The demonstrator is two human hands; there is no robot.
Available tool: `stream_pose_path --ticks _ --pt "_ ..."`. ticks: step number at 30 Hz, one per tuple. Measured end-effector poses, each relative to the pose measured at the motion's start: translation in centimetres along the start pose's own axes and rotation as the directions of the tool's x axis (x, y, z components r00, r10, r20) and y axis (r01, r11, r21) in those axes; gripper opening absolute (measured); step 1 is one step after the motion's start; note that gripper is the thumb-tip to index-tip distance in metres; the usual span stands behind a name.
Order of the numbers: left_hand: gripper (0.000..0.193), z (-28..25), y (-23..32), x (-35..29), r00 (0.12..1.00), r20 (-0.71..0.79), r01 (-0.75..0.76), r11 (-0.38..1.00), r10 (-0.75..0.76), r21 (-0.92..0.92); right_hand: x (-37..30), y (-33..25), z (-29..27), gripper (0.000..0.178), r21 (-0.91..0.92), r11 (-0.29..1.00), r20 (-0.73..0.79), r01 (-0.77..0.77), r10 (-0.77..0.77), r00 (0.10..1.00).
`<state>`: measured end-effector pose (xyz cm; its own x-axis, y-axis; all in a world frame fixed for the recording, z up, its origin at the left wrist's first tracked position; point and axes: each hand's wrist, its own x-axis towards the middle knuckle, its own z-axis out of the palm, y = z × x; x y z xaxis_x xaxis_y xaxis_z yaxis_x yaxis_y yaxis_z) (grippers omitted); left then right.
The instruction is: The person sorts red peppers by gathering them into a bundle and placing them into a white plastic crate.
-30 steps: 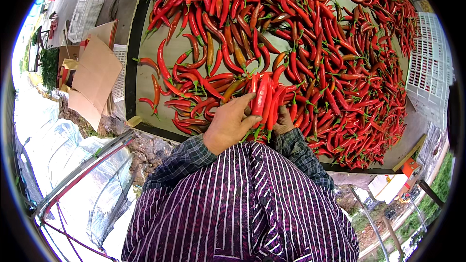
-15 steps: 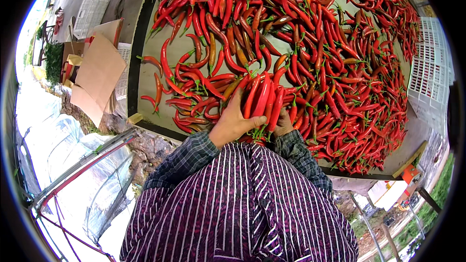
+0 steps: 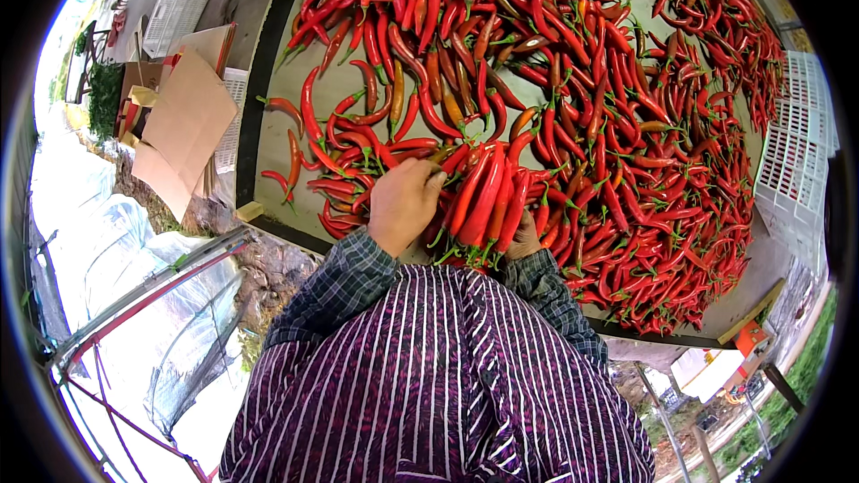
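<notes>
A bunch of long red chili peppers [image 3: 486, 201] is held close to my body, stems pointing toward me. My right hand [image 3: 526, 238] is closed around its right side, its fingers partly hidden behind the peppers. To the left of the bunch, my left hand [image 3: 403, 206] is over the near edge of the loose chili peppers [image 3: 362, 139], back of the hand up. Its fingers are curled with the thumb against them, and what lies between them is hidden. Red peppers, some brownish or greenish, surround both hands.
A broad pale table [image 3: 279, 156] with a dark raised rim carries the heaps of chilies, thickest on the right. A white plastic crate [image 3: 795, 156] stands at its right edge. Cardboard sheets [image 3: 190, 121] and another white crate [image 3: 177, 16] are at the left.
My left hand has come off the bunch and moved left to the loose peppers, its fingers now curled in. The bunch stays with my right hand.
</notes>
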<state>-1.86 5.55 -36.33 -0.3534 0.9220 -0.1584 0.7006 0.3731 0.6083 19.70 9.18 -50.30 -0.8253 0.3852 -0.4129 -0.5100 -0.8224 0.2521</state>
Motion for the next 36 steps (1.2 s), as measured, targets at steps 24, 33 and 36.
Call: stream_pose_path --ticks 24,33,36 --pt "0.03 -0.3 1.3 -0.5 0.94 0.339 0.197 0.866 -0.034 -0.46 0.1 0.5 1.9 0.053 -0.109 0.994 0.071 0.003 0.005 0.997" --pt "0.064 2.1 2.9 -2.0 0.976 0.215 0.136 0.8 -0.008 -0.585 -0.2 0.6 4.5 0.064 -0.407 0.913 -0.004 0.014 -0.017 1.0" --pt "0.065 1.1 2.1 -2.1 0.958 0.263 0.025 0.885 0.112 -0.466 -0.5 1.4 7.1 0.081 -0.524 0.85 0.03 0.057 -0.049 0.998"
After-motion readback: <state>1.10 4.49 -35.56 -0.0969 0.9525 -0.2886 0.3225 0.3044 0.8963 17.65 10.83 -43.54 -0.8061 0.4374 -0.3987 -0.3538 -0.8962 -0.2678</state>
